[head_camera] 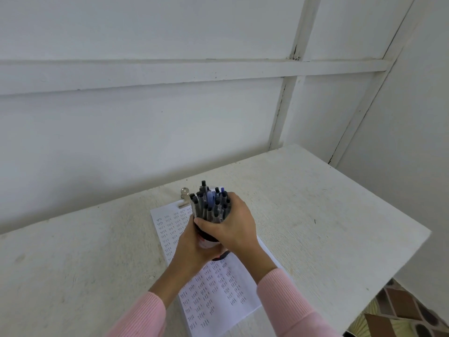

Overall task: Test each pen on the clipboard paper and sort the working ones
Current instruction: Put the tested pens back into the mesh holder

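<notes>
Head view. A white tabletop stands against a white panelled wall, its far right corner close to the room corner.

The clipboard paper lies mid-tabletop, skewed, running from the middle toward the near edge. It is covered in rows of short pen marks. A metal clip sits at its far end, with a ring standing up from it.

The pens, a dense bundle of dark-capped barrels with one or two blue ones, stand upright in a container, held above the far half of the paper, just right of the clip.

The right hand is wrapped round the bundle at its base, thumb laid across the near side, fingers curled behind. The left hand grips the container from the left and below.

Obstructions: both hands cover most of the container, so its shape and markings cannot be told; only a whitish and reddish patch and a dark edge show. The hands and pink sleeves also hide the middle of the paper.

Patterned flooring shows beyond the tabletop's near right corner.
</notes>
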